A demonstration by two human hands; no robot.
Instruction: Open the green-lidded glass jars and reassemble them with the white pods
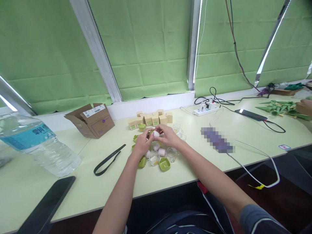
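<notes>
My left hand (142, 143) and my right hand (168, 135) meet over the middle of the pale table (170, 175), both pinching a small white roll (156, 133) between their fingertips. Under and around them lie green lids (164, 164), small clear jars (171, 154) and a couple more white and pink rolls (162, 151). Just behind stands a row of small tan boxes (151, 119) with green labels.
An open cardboard box (94, 121) sits back left, with a black strap (108, 160) in front of it. A water bottle (39, 143) and dark phone (46, 206) lie near left. A power strip (206, 110), cables and phone (250, 114) are right. Another person's hand (304, 107) touches green cones (278, 107).
</notes>
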